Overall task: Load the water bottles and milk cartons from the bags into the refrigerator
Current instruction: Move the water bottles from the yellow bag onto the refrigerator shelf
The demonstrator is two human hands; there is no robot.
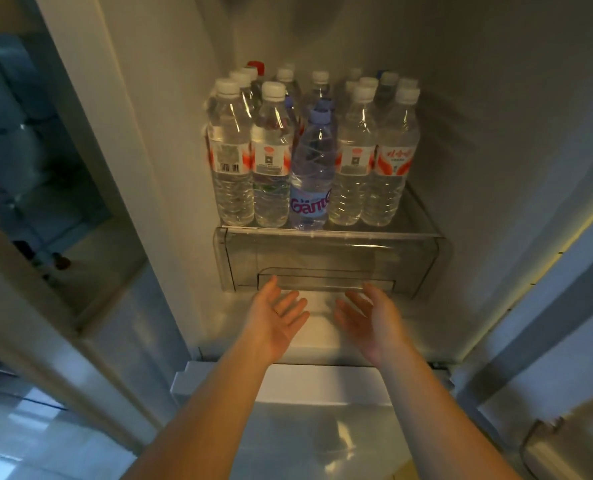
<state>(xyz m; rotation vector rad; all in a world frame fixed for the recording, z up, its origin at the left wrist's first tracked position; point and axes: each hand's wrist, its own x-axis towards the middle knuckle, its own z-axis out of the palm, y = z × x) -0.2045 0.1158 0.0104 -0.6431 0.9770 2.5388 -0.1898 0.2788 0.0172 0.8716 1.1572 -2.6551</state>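
Note:
Several clear water bottles (232,157) with white caps stand packed in rows on a glass shelf (416,223) inside the open refrigerator. A bluish bottle (311,174) with pink lettering stands at the front middle. Below the shelf hangs a clear plastic drawer (326,261). My left hand (277,318) and my right hand (373,318) reach in side by side just below the drawer's front handle, palms turned up and inward, fingers straight and holding nothing. No milk cartons or bags are in view.
The refrigerator's white side walls close in left and right. The open left door (28,161) shows shelves with more bottles, blurred. A white ledge (326,382) crosses beneath my forearms, with a glossy surface below it. The right door edge (548,258) runs diagonally.

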